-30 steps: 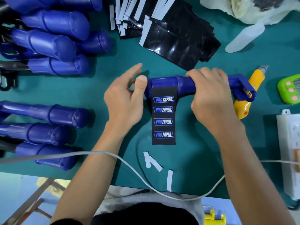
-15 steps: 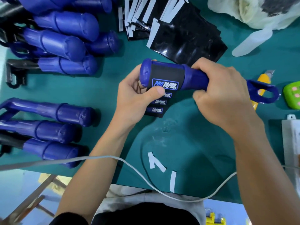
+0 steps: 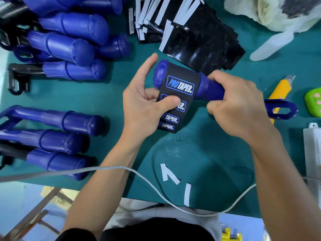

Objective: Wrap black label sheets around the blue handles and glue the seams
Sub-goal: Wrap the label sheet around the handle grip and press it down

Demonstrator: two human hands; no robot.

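Teal work mat (image 3: 208, 153) is carrying the job, and above it the blue plastic handle (image 3: 211, 87) is now tilting further than half a second ago, cap end up-left, with the black logo-printed label sheet (image 3: 180, 86) hanging lower beneath it. Left hand (image 3: 139, 108) is pinching the hanging label, thumb sliding down to the second logo, while the right hand (image 3: 239, 105) is still gripping the handle's shaft. Loose blue handles (image 3: 69, 49), a glossy black sheet stack (image 3: 199, 44), a yellow utility knife (image 3: 279, 89), white paper strips (image 3: 169, 173) and a white cable (image 3: 139, 173) are lying around.
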